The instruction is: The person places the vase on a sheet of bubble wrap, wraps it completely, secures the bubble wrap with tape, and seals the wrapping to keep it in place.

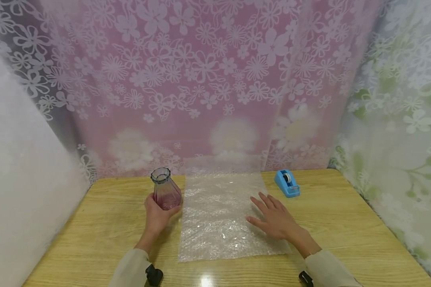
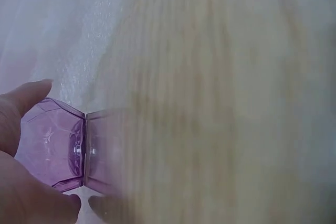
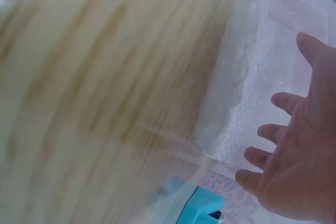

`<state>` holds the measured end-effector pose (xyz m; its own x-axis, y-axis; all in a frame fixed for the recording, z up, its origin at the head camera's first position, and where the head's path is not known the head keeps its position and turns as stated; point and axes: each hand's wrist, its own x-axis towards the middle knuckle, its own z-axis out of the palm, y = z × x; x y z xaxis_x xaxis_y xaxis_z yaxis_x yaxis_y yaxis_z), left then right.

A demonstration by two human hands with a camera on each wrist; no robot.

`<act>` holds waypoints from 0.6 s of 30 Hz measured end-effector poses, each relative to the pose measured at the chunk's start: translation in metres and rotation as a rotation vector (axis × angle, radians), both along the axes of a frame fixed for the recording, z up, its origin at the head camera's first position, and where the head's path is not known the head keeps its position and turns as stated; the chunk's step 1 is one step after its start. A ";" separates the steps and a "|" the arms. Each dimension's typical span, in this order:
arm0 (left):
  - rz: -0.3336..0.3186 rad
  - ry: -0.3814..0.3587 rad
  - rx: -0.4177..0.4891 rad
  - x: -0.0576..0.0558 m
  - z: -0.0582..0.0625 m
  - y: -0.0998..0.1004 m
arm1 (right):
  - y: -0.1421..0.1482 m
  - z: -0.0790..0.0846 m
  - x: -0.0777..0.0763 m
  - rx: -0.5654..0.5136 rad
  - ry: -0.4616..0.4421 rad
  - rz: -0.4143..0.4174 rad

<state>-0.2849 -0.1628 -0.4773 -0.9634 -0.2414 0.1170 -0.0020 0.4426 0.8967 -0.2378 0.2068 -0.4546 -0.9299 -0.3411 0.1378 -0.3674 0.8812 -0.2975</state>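
A faceted glass vase point(image 1: 168, 194), purple at the base and bluish at its scalloped rim, stands at the left of the table. My left hand point(image 1: 157, 215) grips its lower body, thumb on one side and fingers on the other; the left wrist view shows the purple base point(image 2: 55, 148) between them, close at the tabletop. To the right of the vase lies a sheet of clear bubble wrap point(image 1: 219, 215), its far end against the curtain. My right hand point(image 1: 274, 217) is spread over the sheet's right edge, fingers apart and holding nothing.
A blue tape dispenser point(image 1: 287, 183) with a roll of tape sits at the back right of the wooden table point(image 1: 344, 223). Behind the table hangs a pink flowered curtain point(image 1: 208, 99), with pale sheets on both sides.
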 end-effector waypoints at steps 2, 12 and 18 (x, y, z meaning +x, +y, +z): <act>0.000 -0.005 0.022 -0.002 0.000 0.000 | 0.000 0.000 -0.001 0.003 -0.003 0.002; -0.010 -0.018 0.127 -0.013 -0.007 -0.005 | 0.000 0.000 -0.002 -0.002 -0.017 0.005; -0.031 -0.025 0.161 -0.018 -0.008 -0.007 | 0.000 0.000 -0.003 -0.004 -0.020 0.015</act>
